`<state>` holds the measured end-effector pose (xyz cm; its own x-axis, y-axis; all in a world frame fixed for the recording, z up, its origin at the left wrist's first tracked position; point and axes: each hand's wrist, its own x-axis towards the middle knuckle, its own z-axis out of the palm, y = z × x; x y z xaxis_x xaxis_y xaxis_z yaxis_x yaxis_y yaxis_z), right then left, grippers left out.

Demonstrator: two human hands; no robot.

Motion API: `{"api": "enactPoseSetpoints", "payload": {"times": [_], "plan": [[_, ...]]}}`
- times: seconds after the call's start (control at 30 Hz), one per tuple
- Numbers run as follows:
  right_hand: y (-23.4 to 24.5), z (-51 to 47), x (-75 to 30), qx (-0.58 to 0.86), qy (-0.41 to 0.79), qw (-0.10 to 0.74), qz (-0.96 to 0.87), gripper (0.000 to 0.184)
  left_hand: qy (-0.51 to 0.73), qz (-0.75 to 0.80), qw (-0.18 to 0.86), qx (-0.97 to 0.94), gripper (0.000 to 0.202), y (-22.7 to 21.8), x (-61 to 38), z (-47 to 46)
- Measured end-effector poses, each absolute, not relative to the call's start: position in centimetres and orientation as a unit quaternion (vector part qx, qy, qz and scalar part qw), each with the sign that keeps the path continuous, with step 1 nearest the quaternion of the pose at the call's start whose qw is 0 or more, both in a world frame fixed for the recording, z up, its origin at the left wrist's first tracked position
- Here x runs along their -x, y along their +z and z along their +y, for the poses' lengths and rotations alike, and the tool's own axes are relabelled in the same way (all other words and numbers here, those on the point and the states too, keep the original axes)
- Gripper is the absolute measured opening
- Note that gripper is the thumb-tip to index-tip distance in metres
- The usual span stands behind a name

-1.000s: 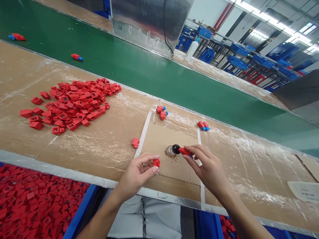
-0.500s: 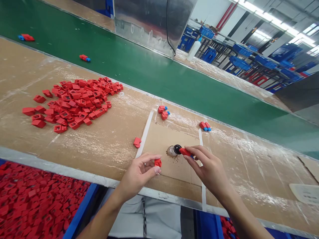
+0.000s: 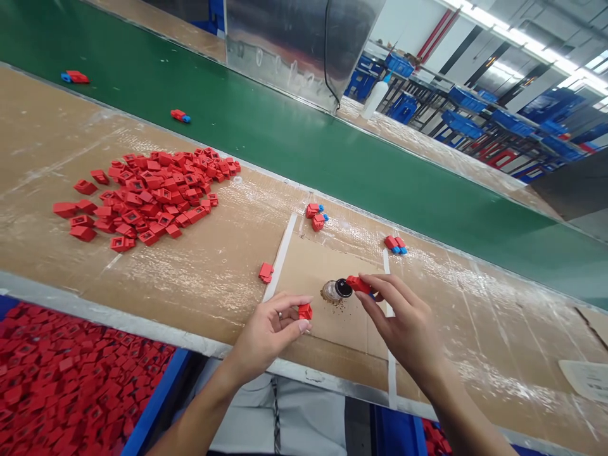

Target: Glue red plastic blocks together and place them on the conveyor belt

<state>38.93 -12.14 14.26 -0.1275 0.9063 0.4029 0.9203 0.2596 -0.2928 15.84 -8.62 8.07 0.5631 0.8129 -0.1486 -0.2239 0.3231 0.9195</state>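
Between thumb and fingers, my left hand [image 3: 273, 326] pinches a small red plastic block [image 3: 304, 311] with a square opening. My right hand [image 3: 399, 310] is closed on a red plastic piece [image 3: 358, 284], with a bit of blue showing under the fingers. That piece's end is at the black top [image 3: 342, 288] of a small clear jar [image 3: 329, 291]; whether they touch I cannot tell. Brown specks lie around the jar on a cardboard sheet [image 3: 313, 259]. One loose red piece [image 3: 266, 272] rests left of the sheet, by a white tape strip [image 3: 280, 256].
A heap of red blocks [image 3: 156, 190] covers the left of the table. Red-and-blue pieces [image 3: 316, 216] lie beyond the jar, and another pair [image 3: 396, 244] sits further right. Behind runs a green conveyor belt [image 3: 266, 139] carrying two pieces. A blue bin [image 3: 156, 405] of red blocks stands lower left.
The two pieces on the belt have shifted right. My right hand has risen slightly with its red piece. The whole view has shifted a little; my left hand keeps its hold.
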Motion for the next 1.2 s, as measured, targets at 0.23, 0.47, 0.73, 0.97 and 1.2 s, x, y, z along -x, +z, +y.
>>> {"api": "enactPoseSetpoints", "payload": {"times": [0.23,0.47,0.73,0.97,1.2], "plan": [[14.9,-12.0,-38.8,0.612,-0.005,0.266,-0.745,0.015,0.327,0.319,0.780,-0.428,0.036,8.0,-15.7,-8.8],[15.7,-11.6,-38.6,0.610,-0.001,0.282,-0.740,0.011,0.316,0.317,0.784,-0.430,0.037,8.2,-15.6,-8.7],[16.3,-11.8,-39.3,0.605,0.014,0.282,-0.744,0.013,0.320,0.319,0.788,-0.417,0.039,7.8,-15.6,-8.8],[15.3,-12.3,-38.7,0.604,0.012,0.292,-0.741,0.017,0.324,0.317,0.789,-0.415,0.038,7.9,-15.6,-8.9],[15.2,-12.5,-38.7,0.604,0.000,0.298,-0.739,0.016,0.325,0.318,0.789,-0.414,0.036,7.9,-15.6,-8.9]]}}
